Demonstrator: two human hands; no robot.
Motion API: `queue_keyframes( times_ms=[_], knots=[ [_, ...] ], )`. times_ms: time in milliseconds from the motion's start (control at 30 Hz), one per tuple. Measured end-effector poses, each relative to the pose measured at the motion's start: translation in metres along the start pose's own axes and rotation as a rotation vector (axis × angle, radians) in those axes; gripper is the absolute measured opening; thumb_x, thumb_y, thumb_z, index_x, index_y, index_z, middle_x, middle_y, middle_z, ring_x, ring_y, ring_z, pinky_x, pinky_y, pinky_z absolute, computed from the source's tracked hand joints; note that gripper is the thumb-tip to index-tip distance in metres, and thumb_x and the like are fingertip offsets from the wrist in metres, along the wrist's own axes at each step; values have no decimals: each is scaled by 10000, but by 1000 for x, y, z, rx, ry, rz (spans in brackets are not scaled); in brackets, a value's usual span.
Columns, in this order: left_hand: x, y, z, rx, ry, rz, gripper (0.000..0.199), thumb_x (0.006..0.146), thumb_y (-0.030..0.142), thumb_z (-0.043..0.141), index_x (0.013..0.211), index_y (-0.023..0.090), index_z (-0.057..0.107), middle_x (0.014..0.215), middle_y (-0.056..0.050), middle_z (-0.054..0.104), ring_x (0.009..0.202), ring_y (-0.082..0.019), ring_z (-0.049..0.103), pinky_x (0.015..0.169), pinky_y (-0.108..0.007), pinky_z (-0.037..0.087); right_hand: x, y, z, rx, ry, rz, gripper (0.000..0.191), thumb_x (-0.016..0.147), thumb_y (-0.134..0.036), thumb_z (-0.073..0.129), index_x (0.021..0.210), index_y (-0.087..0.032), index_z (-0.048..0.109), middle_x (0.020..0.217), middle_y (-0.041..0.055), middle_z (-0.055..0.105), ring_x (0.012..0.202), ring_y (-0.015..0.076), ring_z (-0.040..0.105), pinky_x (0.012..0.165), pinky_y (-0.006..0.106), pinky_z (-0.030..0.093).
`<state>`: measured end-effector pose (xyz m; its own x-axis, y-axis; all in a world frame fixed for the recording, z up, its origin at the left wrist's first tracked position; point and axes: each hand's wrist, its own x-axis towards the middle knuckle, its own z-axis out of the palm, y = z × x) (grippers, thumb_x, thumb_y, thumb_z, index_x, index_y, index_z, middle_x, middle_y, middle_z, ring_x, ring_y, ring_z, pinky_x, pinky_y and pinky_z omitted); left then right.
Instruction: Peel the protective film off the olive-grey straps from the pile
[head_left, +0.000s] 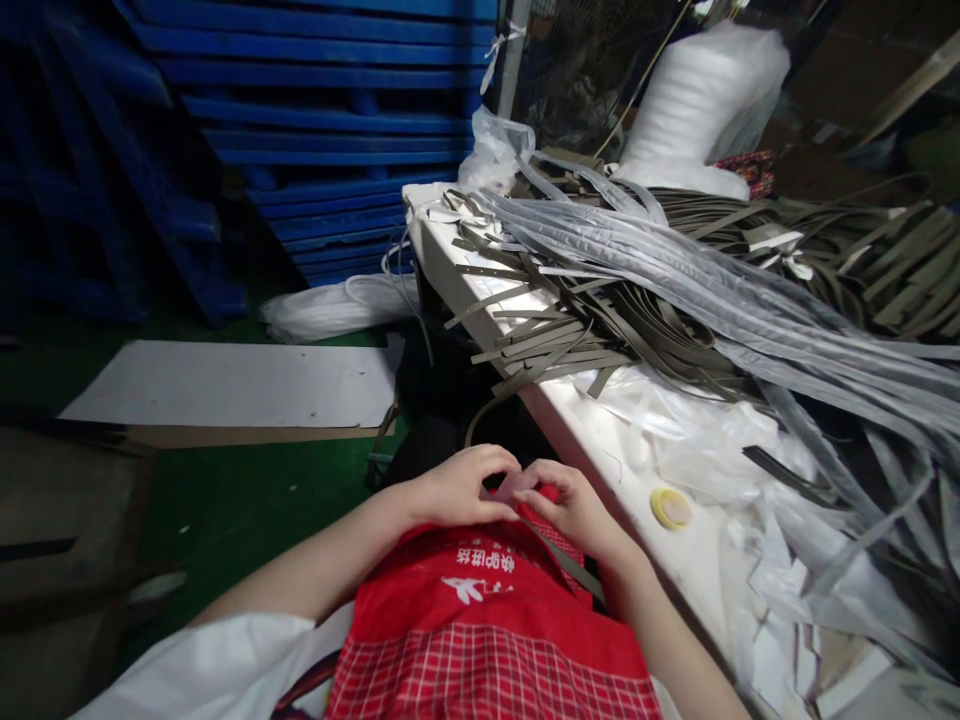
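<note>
Head view: left hand (471, 487) and right hand (564, 498) are pinching a small pinkish piece (515, 486) between thumbs and fingers, just above the red apron (487, 625), beside the white table (589, 445). Grey-brown strip (564, 562) is trailing below right hand. Apron is showing upside-down white Chinese print (486, 560), seemingly 快驴进货, plus a white long-eared logo (464, 590).

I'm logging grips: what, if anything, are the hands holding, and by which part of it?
A small pinkish piece, apparently pinched near one end by the right hand; whether the left hand grips the other cannot be told.
</note>
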<state>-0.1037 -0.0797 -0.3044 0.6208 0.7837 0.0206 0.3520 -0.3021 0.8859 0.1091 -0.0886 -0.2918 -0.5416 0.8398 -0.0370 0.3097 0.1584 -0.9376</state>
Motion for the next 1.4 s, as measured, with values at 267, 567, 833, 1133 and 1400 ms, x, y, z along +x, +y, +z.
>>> queue_keyframes(
  times_ms=[267, 567, 833, 1133, 1400],
  knots=[
    [-12, 11, 14, 133, -65, -124, 144, 844, 247, 641, 731, 162, 668, 757, -17, 646, 699, -147, 589, 650, -228, 412, -10, 5, 7, -113, 47, -4, 98, 852, -288, 691, 789, -214, 705, 782, 32, 693, 728, 170, 634, 690, 284, 487],
    [-28, 2, 38, 77, -56, -130, 254, 839, 316, 665, 641, 162, 625, 697, -12, 621, 650, -132, 566, 619, -224, 407, -29, 24, 13, -74, 33, 74, 178, 841, -358, 705, 734, -215, 709, 730, 29, 702, 675, 169, 634, 643, 281, 481],
    [-8, 8, 33, -27, -80, -61, 242, 885, 308, 597, 723, 157, 693, 800, -51, 700, 742, -156, 630, 713, -238, 458, -22, 25, 19, -120, 197, 50, 393, 779, -429, 755, 565, -194, 523, 576, -11, 574, 546, 120, 501, 527, 244, 369],
    [1, 1, 12, -84, 103, -194, 281, 891, 319, 593, 714, 186, 766, 789, -57, 726, 760, -174, 662, 736, -251, 489, -28, 33, -14, 144, 247, 209, 253, 881, -427, 617, 918, -183, 671, 812, 30, 687, 716, 160, 618, 691, 285, 495],
    [-1, -8, -30, 10, 199, -178, 337, 903, 395, 566, 728, 200, 779, 804, -47, 729, 763, -180, 664, 737, -252, 487, -26, 46, -31, -70, 392, 270, 240, 877, -395, 586, 775, -189, 657, 700, 12, 664, 648, 161, 590, 630, 280, 458]
  ],
)
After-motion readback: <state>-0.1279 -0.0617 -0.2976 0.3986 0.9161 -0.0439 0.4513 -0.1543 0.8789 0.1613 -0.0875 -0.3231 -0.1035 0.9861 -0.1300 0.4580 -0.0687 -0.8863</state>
